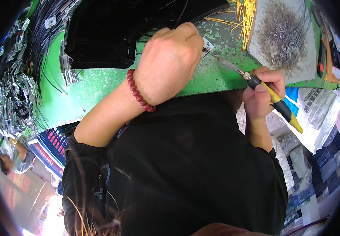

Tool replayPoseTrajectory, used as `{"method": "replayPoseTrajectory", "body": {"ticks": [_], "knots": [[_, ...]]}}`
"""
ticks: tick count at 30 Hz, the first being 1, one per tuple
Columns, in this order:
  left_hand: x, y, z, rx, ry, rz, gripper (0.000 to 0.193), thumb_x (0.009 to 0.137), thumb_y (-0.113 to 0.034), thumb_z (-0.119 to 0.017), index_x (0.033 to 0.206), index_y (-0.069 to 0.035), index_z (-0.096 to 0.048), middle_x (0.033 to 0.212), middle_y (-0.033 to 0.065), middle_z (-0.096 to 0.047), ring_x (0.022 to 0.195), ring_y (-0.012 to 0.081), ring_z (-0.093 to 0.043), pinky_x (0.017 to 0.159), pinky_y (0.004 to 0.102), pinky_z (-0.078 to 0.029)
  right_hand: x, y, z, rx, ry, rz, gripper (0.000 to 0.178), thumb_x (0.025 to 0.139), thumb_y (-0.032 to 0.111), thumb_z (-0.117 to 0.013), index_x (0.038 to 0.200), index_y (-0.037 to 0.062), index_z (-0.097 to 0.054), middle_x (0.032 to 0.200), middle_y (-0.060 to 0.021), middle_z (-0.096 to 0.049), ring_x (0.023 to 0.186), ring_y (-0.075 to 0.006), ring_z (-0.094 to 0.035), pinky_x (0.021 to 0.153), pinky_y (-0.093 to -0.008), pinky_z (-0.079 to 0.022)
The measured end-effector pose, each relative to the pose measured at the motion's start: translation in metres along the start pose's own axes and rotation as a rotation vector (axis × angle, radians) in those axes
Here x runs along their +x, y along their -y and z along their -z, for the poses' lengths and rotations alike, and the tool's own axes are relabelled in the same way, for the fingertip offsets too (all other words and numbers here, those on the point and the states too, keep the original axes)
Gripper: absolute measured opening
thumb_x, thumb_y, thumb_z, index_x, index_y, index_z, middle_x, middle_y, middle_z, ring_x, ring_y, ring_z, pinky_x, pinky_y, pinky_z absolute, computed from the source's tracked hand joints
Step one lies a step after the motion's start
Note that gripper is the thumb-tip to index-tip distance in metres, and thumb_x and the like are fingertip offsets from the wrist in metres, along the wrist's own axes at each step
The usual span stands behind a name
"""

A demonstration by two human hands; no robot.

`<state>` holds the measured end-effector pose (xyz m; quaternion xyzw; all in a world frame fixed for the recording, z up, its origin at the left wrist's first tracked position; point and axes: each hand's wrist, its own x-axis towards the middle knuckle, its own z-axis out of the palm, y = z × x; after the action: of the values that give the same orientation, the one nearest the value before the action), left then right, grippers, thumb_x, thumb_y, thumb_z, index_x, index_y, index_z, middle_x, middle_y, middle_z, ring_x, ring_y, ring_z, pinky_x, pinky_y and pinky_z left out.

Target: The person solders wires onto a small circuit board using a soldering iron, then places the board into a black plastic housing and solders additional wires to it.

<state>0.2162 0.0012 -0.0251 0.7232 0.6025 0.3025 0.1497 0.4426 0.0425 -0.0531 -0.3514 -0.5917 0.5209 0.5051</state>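
Note:
My left hand, with a red bead bracelet at its wrist, is closed over the green work surface. Its fingers curl down out of sight. Past their right side shows the end of a small silvery piece; how the fingers grip it is hidden. My right hand is closed round the yellow-and-black handle of a soldering iron. The iron's metal tip points up and left, a short way right of the silvery piece and apart from it.
A black plastic tray stands beyond my left forearm. Bundles of silvery metal parts with dark wires lie far left. Yellow wires are at the back right, beside a grey board with grey debris. Another person is at lower left.

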Motion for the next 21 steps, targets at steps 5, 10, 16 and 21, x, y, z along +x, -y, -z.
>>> {"method": "replayPoseTrajectory", "body": {"ticks": [5, 10, 16, 21], "knots": [[0.0, -0.001, 0.0, 0.0, 0.01, 0.01, 0.007, 0.074, 0.001, -0.066, 0.077, 0.0, -0.06, 0.085, 0.0109, -0.06, 0.076, 0.0307, -0.061, 0.067, 0.0364, -0.05, 0.0, -0.002, 0.002, 0.022, 0.033, 0.021, 0.028, 0.08, 0.019, -0.066, 0.092, -0.0007, -0.049, 0.074, -0.0103, -0.053, 0.062, -0.0133, -0.047, 0.06, -0.0251, -0.039], [0.001, 0.001, 0.001, -0.025, 0.013, -0.004, 0.008, 0.073, 0.001, -0.067, 0.077, 0.0, -0.06, 0.085, 0.0111, -0.06, 0.076, 0.0309, -0.061, 0.067, 0.0362, -0.05, 0.004, 0.003, -0.008, -0.122, 0.11, 0.053, 0.05, 0.087, 0.028, -0.068, 0.121, -0.0018, -0.048, 0.09, -0.0147, -0.063, 0.071, -0.0151, -0.058, 0.065, -0.0244, -0.046], [0.002, 0.002, 0.009, -0.081, 0.062, 0.061, 0.009, 0.073, 0.003, -0.067, 0.078, 0.001, -0.06, 0.083, 0.0115, -0.061, 0.075, 0.0292, -0.061, 0.066, 0.0337, -0.05, 0.035, 0.016, -0.008, -0.473, 0.46, 0.322, 0.037, 0.086, -0.002, -0.062, 0.122, 0.0042, -0.055, 0.08, -0.0126, -0.07, 0.067, -0.0224, -0.068, 0.06, -0.0311, -0.052], [0.013, 0.001, 0.039, -0.329, 0.052, 0.138, 0.008, 0.074, 0.003, -0.065, 0.08, 0.003, -0.06, 0.08, 0.0109, -0.062, 0.073, 0.0231, -0.061, 0.067, 0.0299, -0.049, 0.067, 0.018, -0.048, -0.61, 0.596, 0.801, 0.041, 0.075, -0.003, -0.069, 0.11, 0.0153, -0.06, 0.091, -0.0061, -0.07, 0.073, -0.0249, -0.066, 0.072, -0.0383, -0.051]]}}
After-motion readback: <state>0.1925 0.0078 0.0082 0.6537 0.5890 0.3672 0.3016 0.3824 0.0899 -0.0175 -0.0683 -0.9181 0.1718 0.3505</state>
